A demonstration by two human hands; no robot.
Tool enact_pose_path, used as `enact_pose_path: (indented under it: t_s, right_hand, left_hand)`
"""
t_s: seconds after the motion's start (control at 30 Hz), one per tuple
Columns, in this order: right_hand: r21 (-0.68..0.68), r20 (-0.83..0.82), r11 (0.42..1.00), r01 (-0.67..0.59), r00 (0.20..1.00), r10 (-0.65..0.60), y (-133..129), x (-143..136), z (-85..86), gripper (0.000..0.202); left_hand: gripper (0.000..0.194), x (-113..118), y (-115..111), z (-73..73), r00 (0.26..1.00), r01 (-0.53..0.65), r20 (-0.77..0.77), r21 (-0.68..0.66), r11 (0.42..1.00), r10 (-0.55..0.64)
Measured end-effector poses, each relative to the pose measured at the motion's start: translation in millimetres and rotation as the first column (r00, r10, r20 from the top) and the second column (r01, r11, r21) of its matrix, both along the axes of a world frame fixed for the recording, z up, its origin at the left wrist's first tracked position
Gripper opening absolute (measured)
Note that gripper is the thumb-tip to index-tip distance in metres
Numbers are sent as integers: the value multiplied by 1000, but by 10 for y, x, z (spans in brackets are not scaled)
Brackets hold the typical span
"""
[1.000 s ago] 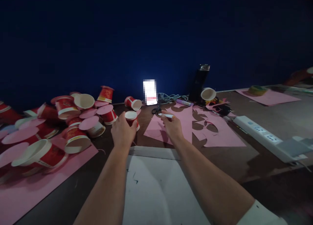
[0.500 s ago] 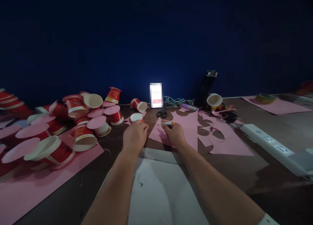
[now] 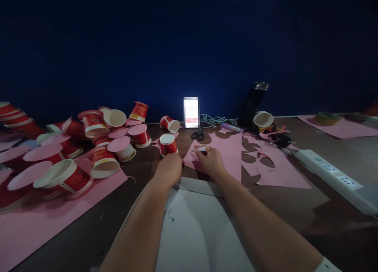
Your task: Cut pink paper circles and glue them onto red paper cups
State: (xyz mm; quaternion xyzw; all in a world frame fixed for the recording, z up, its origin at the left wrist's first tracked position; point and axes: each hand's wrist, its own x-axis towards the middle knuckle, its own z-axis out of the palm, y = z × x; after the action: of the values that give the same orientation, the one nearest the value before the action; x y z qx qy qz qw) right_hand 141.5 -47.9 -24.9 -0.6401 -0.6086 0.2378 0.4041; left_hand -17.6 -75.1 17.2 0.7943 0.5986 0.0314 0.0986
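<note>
My right hand [image 3: 211, 160] is closed on a white pen [image 3: 202, 149], above a pink paper sheet [image 3: 226, 156] with curved cut-outs along its far edge. Near the sheet's left corner is my left hand [image 3: 171, 169], its fingers curled together; whatever it may pinch is hidden. Just beyond it a red paper cup [image 3: 168, 145] stands with its white round end up. Black scissors [image 3: 197, 135] lie behind the sheet. Under my forearms there is a white board [image 3: 189, 224].
Many red cups with pink discs [image 3: 43, 152] crowd the left. Cut pink scraps [image 3: 283, 171] and a white power strip [image 3: 330, 171] lie to the right. A dark bottle [image 3: 251, 102] and a lit screen [image 3: 191, 112] are at the back.
My left hand has moved down and slightly right, so more of the red cup shows. My right hand still holds the pen over the pink sheet. The view has shifted slightly.
</note>
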Motion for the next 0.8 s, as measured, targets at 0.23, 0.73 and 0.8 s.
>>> enact_pose_path:
  t_s: [0.23, 0.73, 0.8]
  right_hand:
    - [-21, 11, 1000, -19, 1000, 19, 10, -8, -14, 33]
    - [-3, -27, 999, -49, 998, 49, 29, -32, -56, 30]
    - [-8, -26, 998, -55, 998, 55, 23, -39, -48, 30]
  left_hand:
    - [32, 5, -14, 10, 1000, -10, -15, 4, 1000, 10]
    - [31, 5, 6, 10, 996, -52, -70, -54, 997, 48]
    - [30, 2, 9, 3, 996, -58, -67, -62, 996, 54]
